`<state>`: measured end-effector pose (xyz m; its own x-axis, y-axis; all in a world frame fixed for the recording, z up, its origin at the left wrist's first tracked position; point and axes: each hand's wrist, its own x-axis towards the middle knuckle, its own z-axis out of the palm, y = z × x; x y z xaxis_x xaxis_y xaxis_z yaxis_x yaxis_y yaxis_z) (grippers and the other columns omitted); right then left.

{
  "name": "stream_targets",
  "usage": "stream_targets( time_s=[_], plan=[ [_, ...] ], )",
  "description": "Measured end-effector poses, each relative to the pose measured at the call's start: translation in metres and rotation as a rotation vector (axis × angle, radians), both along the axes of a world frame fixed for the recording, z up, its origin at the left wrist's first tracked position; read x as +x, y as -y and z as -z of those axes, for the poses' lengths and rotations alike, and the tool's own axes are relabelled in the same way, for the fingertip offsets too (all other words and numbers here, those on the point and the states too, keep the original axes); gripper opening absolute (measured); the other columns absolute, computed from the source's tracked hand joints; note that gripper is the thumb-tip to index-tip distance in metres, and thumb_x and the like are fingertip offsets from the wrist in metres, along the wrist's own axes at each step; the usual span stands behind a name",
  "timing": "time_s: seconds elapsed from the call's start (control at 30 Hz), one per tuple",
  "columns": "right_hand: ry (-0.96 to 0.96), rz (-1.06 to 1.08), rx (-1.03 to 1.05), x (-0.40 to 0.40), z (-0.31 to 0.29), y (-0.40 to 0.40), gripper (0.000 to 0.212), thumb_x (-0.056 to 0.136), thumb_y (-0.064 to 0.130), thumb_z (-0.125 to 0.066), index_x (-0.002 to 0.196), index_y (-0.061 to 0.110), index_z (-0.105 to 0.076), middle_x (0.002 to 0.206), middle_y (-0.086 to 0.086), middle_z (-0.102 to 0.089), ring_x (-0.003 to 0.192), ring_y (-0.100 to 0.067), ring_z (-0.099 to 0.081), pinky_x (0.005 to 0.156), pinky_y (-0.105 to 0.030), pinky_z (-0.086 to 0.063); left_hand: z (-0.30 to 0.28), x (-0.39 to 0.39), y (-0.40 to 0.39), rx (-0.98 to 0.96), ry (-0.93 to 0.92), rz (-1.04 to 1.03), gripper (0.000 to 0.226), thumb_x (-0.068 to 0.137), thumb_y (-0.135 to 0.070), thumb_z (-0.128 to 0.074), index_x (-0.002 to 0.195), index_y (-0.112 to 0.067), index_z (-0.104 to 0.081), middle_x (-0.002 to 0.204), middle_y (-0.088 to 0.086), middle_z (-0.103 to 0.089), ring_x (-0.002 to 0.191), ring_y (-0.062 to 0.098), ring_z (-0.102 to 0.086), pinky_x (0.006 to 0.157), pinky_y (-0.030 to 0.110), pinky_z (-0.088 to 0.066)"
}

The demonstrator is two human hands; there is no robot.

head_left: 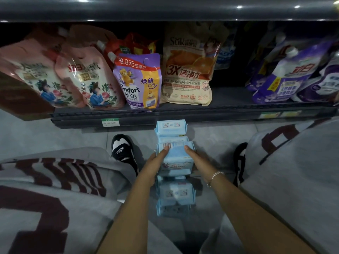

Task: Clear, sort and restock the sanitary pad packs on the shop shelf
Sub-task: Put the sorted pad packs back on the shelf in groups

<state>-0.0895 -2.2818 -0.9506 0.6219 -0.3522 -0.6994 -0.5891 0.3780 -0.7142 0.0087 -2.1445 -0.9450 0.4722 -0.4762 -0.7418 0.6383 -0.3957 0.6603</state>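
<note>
While both hands (156,162) (197,160) grip blue pad packs (175,158), detergent pouches (139,81) line the dark shelf (229,97).

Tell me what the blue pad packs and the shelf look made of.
Blue pad packs, held between both hands: soft thin plastic film, slightly glossy; it creases and has crimped ends. Shelf: likely painted metal, dark grey, semi-gloss; ceiling lights glint on the shelf above.

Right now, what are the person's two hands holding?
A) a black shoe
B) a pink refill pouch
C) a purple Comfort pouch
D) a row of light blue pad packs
D: the left hand and right hand grip the light blue pad packs from either side, above the floor.
</note>
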Motion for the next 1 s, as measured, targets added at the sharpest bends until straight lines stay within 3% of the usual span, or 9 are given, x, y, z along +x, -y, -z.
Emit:
stream_targets(
  time_s=[0.07,0.17,0.23,0.33,0.5,0.73,0.83,0.9,1.0],
  plan=[
    [-0.048,0.014,0.122,-0.002,0.002,-0.004,0.048,0.081,0.064,-0.059,0.112,0.027,-0.064,0.108,-0.003,-0.073,0.103,-0.022,-0.067,0.098,-0.044,-0.049,-0.002,-0.003,0.001,-0.021,-0.064,-0.007,0.051,0.084,-0.058,-0.059,0.124,-0.025,-0.060,0.112,0.006,-0.071,0.103,0.023,-0.067,0.085,0.036,-0.052],
    [-0.087,0.024,0.148,-0.001,0.004,-0.004,0.078,0.062,0.079,-0.065,0.119,0.027,-0.062,0.109,-0.004,-0.073,0.106,-0.024,-0.067,0.102,-0.047,-0.047,0.000,-0.003,0.001,0.009,-0.114,0.007,0.068,0.067,-0.072,-0.067,0.122,-0.033,-0.061,0.116,0.005,-0.070,0.110,0.028,-0.063,0.105,0.052,-0.039],
    [-0.123,0.014,0.131,0.000,-0.001,-0.003,0.087,0.056,0.083,-0.066,0.122,0.027,-0.060,0.109,-0.004,-0.072,0.105,-0.024,-0.067,0.101,-0.048,-0.047,-0.007,0.001,0.002,0.013,-0.131,0.001,0.062,0.073,-0.070,-0.064,0.120,-0.030,-0.061,0.114,0.007,-0.070,0.108,0.028,-0.063,0.104,0.053,-0.041],
    [-0.141,-0.051,0.079,0.005,-0.019,-0.001,0.065,0.075,0.076,-0.056,0.118,0.027,-0.059,0.107,-0.004,-0.070,0.103,-0.026,-0.066,0.099,-0.047,-0.049,-0.015,0.008,0.003,0.030,-0.140,-0.016,0.053,0.087,-0.059,-0.055,0.123,-0.021,-0.060,0.113,0.013,-0.069,0.104,0.029,-0.064,0.097,0.046,-0.049],
    [-0.112,-0.125,-0.060,0.010,-0.063,0.009,0.042,0.090,0.066,-0.041,0.095,0.028,-0.058,0.087,0.004,-0.061,0.086,-0.021,-0.062,0.090,-0.039,-0.051,-0.043,0.022,0.004,0.085,-0.038,0.049,0.065,0.077,-0.071,-0.059,0.120,-0.022,-0.061,0.113,0.012,-0.068,0.105,0.031,-0.063,0.101,0.052,-0.045],
    [-0.064,-0.061,-0.165,0.006,-0.122,0.033,0.044,0.089,0.066,-0.044,0.092,0.025,-0.058,0.087,-0.002,-0.062,0.080,-0.024,-0.064,0.072,-0.034,-0.056,-0.107,0.021,0.017,0.051,0.135,0.154,0.074,0.064,-0.083,-0.053,0.112,-0.028,-0.062,0.112,0.007,-0.068,0.102,0.027,-0.065,0.095,0.051,-0.050],
    [-0.025,-0.062,-0.191,0.001,-0.140,0.042,0.049,0.085,0.071,-0.046,0.098,0.026,-0.062,0.089,-0.004,-0.068,0.079,-0.025,-0.068,0.064,-0.028,-0.054,-0.128,0.021,0.025,0.013,0.197,0.171,0.090,0.055,-0.087,-0.054,0.124,-0.030,-0.058,0.118,0.006,-0.066,0.105,0.027,-0.064,0.092,0.050,-0.052],
    [-0.004,-0.054,-0.184,0.000,-0.153,0.050,0.049,0.083,0.071,-0.047,0.095,0.026,-0.062,0.084,-0.006,-0.069,0.073,-0.025,-0.067,0.065,-0.027,-0.051,-0.144,0.023,0.031,-0.035,0.233,0.205,0.098,0.053,-0.089,-0.055,0.132,-0.031,-0.054,0.126,0.006,-0.062,0.109,0.028,-0.062,0.086,0.046,-0.055],
    [0.041,-0.025,-0.188,-0.002,-0.182,0.067,0.049,0.085,0.069,-0.047,0.093,0.022,-0.059,0.070,-0.006,-0.068,0.052,-0.022,-0.065,0.052,-0.022,-0.044,-0.172,0.025,0.040,-0.129,0.286,0.265,0.102,0.050,-0.088,-0.055,0.134,-0.029,-0.053,0.125,0.006,-0.064,0.106,0.026,-0.065,0.072,0.037,-0.057]
  ],
)
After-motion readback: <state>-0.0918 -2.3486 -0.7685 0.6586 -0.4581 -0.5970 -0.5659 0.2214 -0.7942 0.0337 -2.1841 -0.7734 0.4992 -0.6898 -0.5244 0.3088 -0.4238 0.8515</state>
